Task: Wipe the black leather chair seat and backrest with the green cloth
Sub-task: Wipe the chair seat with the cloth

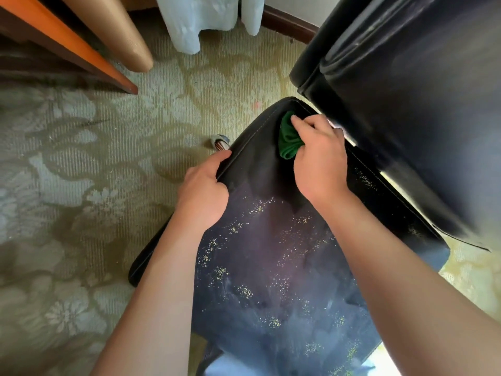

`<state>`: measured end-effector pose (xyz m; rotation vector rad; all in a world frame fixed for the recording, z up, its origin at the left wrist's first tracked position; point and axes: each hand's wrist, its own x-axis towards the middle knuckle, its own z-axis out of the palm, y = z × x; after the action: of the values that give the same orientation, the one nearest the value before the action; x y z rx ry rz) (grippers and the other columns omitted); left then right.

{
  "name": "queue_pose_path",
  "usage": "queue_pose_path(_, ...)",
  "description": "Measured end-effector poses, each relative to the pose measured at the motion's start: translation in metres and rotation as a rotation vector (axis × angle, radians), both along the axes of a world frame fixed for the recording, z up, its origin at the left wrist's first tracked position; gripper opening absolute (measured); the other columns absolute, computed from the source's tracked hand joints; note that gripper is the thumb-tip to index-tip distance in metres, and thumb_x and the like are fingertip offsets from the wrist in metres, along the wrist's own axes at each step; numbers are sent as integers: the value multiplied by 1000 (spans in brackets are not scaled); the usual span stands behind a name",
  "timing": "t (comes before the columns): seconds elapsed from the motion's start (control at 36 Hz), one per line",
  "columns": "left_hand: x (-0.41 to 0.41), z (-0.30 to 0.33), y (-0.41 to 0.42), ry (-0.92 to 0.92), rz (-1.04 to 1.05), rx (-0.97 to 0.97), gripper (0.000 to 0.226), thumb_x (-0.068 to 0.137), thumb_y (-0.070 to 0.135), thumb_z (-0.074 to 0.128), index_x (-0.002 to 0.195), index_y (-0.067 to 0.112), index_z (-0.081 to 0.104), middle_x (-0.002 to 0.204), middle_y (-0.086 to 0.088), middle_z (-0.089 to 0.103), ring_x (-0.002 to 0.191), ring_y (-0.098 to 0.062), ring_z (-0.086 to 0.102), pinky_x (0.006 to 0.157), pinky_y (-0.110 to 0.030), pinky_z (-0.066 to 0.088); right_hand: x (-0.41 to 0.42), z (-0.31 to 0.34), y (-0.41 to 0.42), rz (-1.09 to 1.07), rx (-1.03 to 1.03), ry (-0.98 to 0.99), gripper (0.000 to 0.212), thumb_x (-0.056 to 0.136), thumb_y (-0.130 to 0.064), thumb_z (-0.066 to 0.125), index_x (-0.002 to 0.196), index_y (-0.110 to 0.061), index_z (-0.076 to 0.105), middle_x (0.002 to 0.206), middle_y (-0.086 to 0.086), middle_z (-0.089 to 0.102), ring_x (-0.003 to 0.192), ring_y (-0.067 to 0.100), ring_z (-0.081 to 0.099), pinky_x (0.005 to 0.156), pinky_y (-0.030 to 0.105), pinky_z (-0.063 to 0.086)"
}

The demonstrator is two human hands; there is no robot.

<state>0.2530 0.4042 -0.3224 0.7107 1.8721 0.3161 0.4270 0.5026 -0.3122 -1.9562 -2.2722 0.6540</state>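
Observation:
The black leather chair seat [271, 267] fills the lower middle, speckled with yellowish dust. Its backrest [406, 104] rises at the upper right. My right hand [320, 158] grips a bunched green cloth [288, 139] and presses it on the seat's far corner, close to the gap under the backrest. My left hand [203, 188] grips the seat's left edge, fingers curled over the stitched rim.
Patterned green carpet [95, 158] covers the floor to the left. An orange-edged wooden furniture piece [81, 52] and a tan leg [130, 42] stand at the upper left. White fabric [189, 23] hangs at the top. A chair base part [221, 142] shows beside the seat.

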Motion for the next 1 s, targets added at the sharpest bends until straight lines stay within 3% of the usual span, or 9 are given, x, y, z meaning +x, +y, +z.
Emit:
queue_pose_path(0.17,-5,-9,-4,-29,29,24,88,79,-8,34,136,57,49,139,3,56,94,-19,68,79,-40,62,-17,0,-20,137,-94,38,63,86,5,42,141,-26,50,126,-9,51,97,24,39,76,40,50)
queue_pose_path(0.33,-5,-14,-5,-40,-19,89,88,80,-14,36,142,47,50,141,6,58,109,-18,65,87,-33,59,-23,1,-59,345,-162,43,57,86,-1,48,137,-25,54,123,-6,53,91,21,33,61,41,51)
queue_pose_path(0.42,-7,-14,-4,-54,-20,95,90,78,-19,34,145,40,51,143,5,58,122,-14,60,93,-22,49,-21,2,-75,495,-186,49,52,85,-5,50,132,-25,57,117,-7,55,90,25,40,56,39,51)
queue_pose_path(0.5,-7,-11,-2,-63,-13,87,91,76,-19,34,146,37,51,143,5,58,127,-12,57,101,-23,46,-17,3,-82,562,-213,81,49,85,-4,49,127,-27,61,112,-7,56,89,25,41,56,38,51)
queue_pose_path(0.64,-2,-6,-7,-46,24,100,75,73,4,38,129,53,46,134,8,61,118,-19,61,100,-43,53,1,12,-75,351,-114,250,65,77,-7,27,129,-24,62,115,-5,61,90,26,47,74,40,50)
queue_pose_path(0.72,4,-4,-9,30,-28,114,60,85,7,42,124,52,45,128,-2,60,95,-25,65,79,-39,55,22,19,-60,118,-42,221,66,78,4,38,134,-25,59,120,-9,57,97,24,47,80,38,49)
queue_pose_path(0.75,5,-4,-10,71,-51,130,58,88,6,43,125,51,47,127,-4,59,95,-28,64,79,-40,55,29,20,-55,60,-36,191,66,79,6,41,135,-26,57,121,-10,56,100,23,46,81,37,48)
queue_pose_path(0.83,7,-3,-12,209,-90,172,58,90,3,49,131,43,55,132,0,50,114,-31,53,99,-52,47,46,18,-46,-59,-15,105,64,82,7,44,137,-26,56,122,-9,54,102,23,45,80,33,45)
queue_pose_path(1.0,9,-8,-19,226,-64,249,62,89,-7,52,134,36,60,125,4,52,111,-30,54,103,-48,47,60,2,-50,-150,-5,22,62,85,4,44,139,-26,54,127,-5,54,101,29,46,82,37,47)
